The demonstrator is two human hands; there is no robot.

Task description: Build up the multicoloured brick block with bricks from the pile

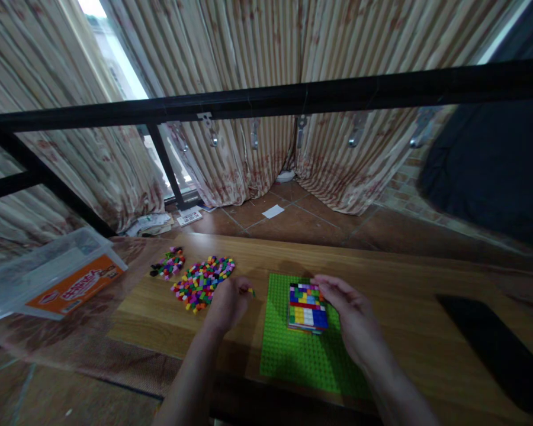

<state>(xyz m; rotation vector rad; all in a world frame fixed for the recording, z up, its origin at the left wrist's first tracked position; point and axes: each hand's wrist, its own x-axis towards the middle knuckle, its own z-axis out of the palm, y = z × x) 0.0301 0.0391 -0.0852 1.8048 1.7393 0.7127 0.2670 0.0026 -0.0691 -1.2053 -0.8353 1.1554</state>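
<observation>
A green baseplate (302,355) lies on the wooden table (404,302) in front of me. On it stands a low block of stacked coloured bricks (308,306). My right hand (349,310) rests against the block's right side, fingertips curled over its far top edge. My left hand (228,302) sits just left of the baseplate, fingers pinched on a small yellow brick (251,290). A pile of loose coloured bricks (203,281) lies left of that hand, with a smaller pile (169,263) beyond it.
A clear plastic box with an orange label (53,277) stands at the table's left end. A flat black object (493,349) lies at the right. A black metal rail (293,97) crosses in front of striped curtains. Papers lie on the tiled floor.
</observation>
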